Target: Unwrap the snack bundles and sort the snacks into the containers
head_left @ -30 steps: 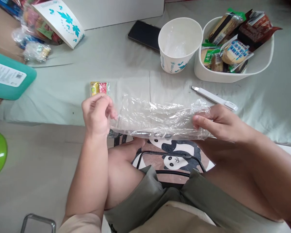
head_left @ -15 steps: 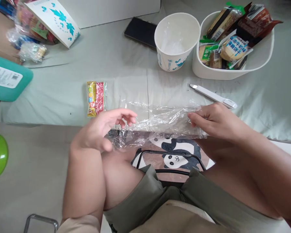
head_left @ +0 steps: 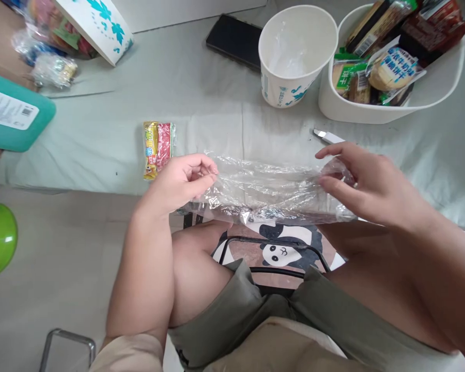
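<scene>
At our left hand (head_left: 182,181), the grip is pinched closed, thumb against curled fingers, on the left end of a crumpled, clear plastic film (head_left: 263,183). At our right hand (head_left: 375,181), the index finger stands well away from the thumb, with the film's right end between; whether the folded fingers behind have hold of it, we cannot tell. The film spans the gap between our hands, over the near edge of the pale green, cloth-covered surface (head_left: 205,111), its lower part hanging above our knees. To handle it well, we should pinch both ends lightly, draw the creases out evenly rather than tug, and keep it clear of the small, white-handled blade (head_left: 330,137) lying just beyond our right fingers, since film this thin probably snags easily. Just beyond our left wrist lies a yellow and red plastic snack packet (head_left: 157,144). Farther out stand a white paper cup with blue-green leaf print (head_left: 290,95) and a white plastic bin (head_left: 368,113) of wrapped snacks (head_left: 393,70), with a black phone (head_left: 232,41) beside the cup.
</scene>
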Available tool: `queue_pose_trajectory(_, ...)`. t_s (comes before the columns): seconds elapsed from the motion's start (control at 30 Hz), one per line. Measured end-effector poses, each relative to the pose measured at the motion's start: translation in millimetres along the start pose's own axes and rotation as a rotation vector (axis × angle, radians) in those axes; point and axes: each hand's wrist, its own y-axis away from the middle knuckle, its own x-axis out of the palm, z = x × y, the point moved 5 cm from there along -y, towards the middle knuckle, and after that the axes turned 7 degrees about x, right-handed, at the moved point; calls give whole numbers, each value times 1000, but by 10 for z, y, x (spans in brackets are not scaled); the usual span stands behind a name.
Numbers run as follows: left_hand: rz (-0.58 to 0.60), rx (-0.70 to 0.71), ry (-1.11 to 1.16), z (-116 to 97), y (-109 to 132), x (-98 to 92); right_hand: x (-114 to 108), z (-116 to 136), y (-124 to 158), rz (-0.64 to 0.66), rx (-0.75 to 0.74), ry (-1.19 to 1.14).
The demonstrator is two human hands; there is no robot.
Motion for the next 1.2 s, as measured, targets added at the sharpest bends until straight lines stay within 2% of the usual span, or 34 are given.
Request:
queue_pose_trajectory(0.17, -10, 46, -168, -43, -120, 46, -8, -50, 11, 18, 96, -99)
queue_pose_trajectory(0.37, 7, 14, -283, 55, -182, 53, -8, -216, -12, 75, 67, -26)
queue_pose_trajectory(0.53, -109, -5, -434, 62, -183, 4, -143, -354, -36, 5, 47, -9)
queue_pose_trajectory(0.6, -137, 1, -441, 52, -198, 0, -158, -378, -42, 14, 39, 5)
queue_pose_trajectory(0.77, -224, 39, -380, 53, -248, -23, -77, -405, -49, 146, -12, 44)
queue_pose_trajectory(0.93, -243, 38, -331, 96, -265, -41, -102, -453, -59, 200, 38, 23)
queue_pose_trajectory(1.03, -252, 59, -289, 99, -263, -68, -135, -410, -47, 283, 115, -74)
queue_pose_trajectory(1.2, -282, 114, -212, 94, -261, -124, -204, -331, -45, 170, 223, -443)
